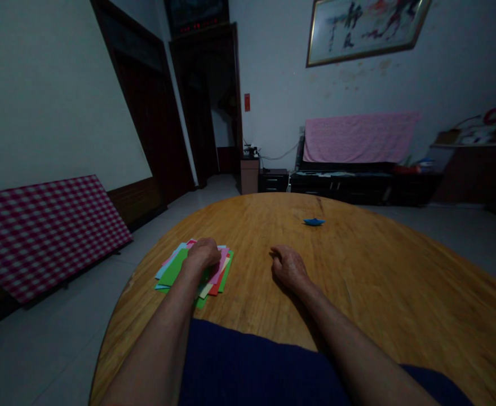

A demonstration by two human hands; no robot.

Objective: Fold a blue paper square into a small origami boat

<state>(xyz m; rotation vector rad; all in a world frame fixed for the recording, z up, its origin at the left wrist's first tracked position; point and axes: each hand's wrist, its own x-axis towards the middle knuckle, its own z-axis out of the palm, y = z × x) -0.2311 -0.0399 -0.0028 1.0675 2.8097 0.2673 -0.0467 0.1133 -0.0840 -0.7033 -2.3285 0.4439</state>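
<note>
Room background: a framed calligraphy painting hangs above a pink cloth draped over dark furniture, and a magenta-checked cloth panel leans against the left wall. On the round wooden surface, the left hand lies over a loose stack of coloured paper sheets, its fingers curled down onto the top sheets; whether they pinch a sheet cannot be determined from this view. The right hand rests on bare wood to the right of the left fingers, its fingers curled inward and holding nothing visible. A small blue folded paper piece lies ahead of the right fingers, beyond their tips. Judged step: hands at the stack, no sheet lifted clear. Separating a sheet calls for the left fingers to open and lift.
</note>
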